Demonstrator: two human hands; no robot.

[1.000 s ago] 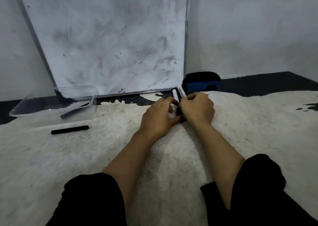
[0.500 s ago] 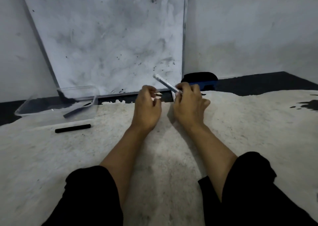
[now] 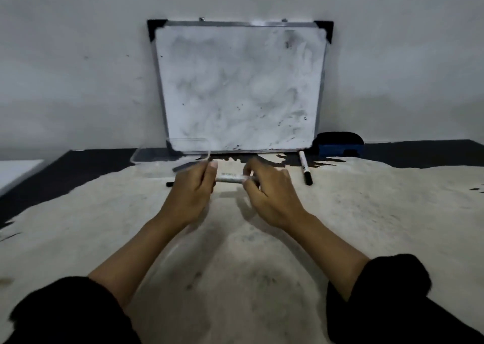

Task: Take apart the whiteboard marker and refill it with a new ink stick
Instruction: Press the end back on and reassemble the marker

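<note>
I hold a white whiteboard marker [image 3: 230,178] level between both hands, above the pale mat. My left hand [image 3: 192,191] grips its left end with thumb and fingers; my right hand [image 3: 269,194] pinches its right end. A second white marker with a black cap [image 3: 305,167] lies on the mat to the right. A black ink stick [image 3: 170,184] lies on the mat to the left, mostly hidden behind my left hand. Another dark stick [image 3: 183,166] rests in a clear plastic tray [image 3: 157,154].
A smudged whiteboard [image 3: 239,87] leans against the wall at the back. A blue and black eraser [image 3: 339,144] sits at its right foot. The pale mat [image 3: 366,226] covers a dark floor [image 3: 78,165]. A white slab [image 3: 15,173] shows at the far left.
The head camera has pulled back and tilted up, showing the whole board. The marker went from tilted up-left to level, with both hands on its ends. One marker stays on the mat.
</note>
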